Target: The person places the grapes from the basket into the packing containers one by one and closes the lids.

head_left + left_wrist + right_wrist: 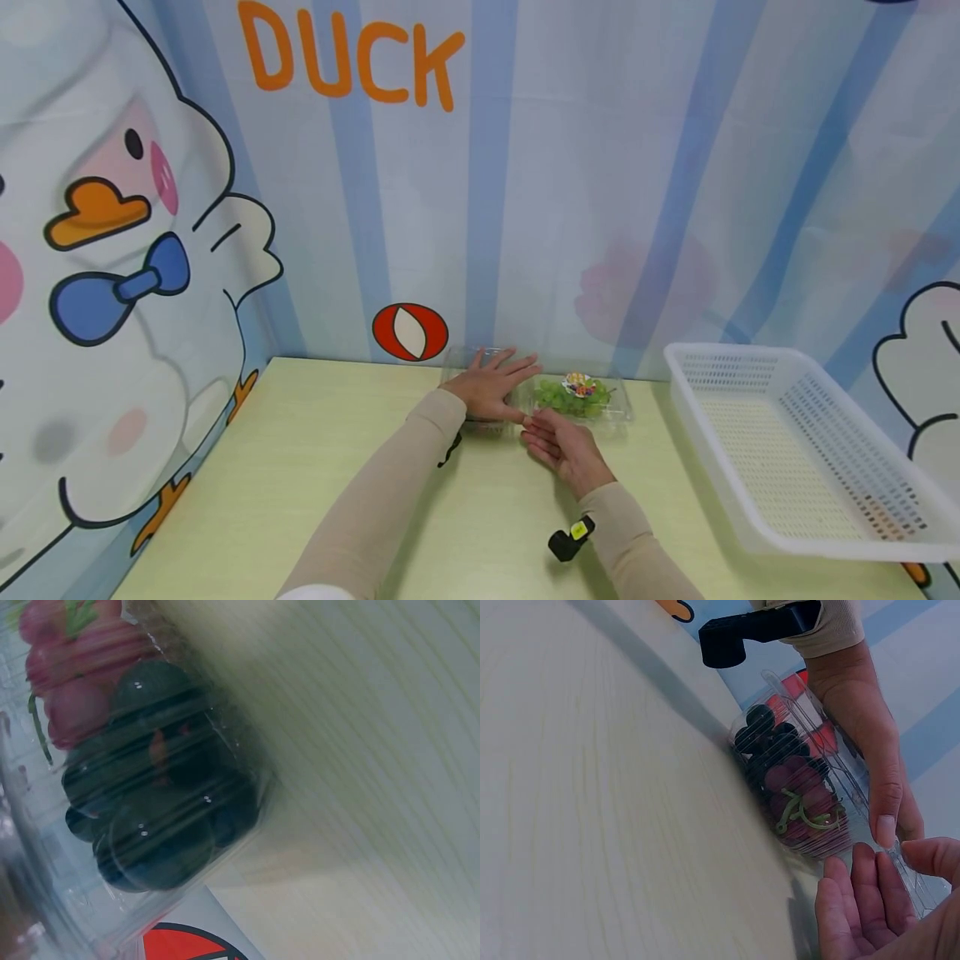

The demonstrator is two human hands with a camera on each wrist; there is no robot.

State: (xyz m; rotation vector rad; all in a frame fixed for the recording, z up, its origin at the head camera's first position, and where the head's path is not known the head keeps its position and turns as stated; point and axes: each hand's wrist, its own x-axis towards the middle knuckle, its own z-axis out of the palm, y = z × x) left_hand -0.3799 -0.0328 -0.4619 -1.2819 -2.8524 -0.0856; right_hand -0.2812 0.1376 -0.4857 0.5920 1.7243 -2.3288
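A clear plastic box of grapes stands on the table at the wall. Through its ribbed side I see dark grapes and red grapes. Green grapes show under clear plastic on the right, beneath a colourful round sticker. My left hand rests on the lid with straight, spread fingers, its thumb by the front rim. Beside that thumb, my right hand pinches the front edge of the plastic between thumb and fingers, palm turned up.
A white perforated basket stands on the right of the pale table. A printed curtain with a duck and stripes hangs right behind the box. A black wrist camera sits on my right sleeve.
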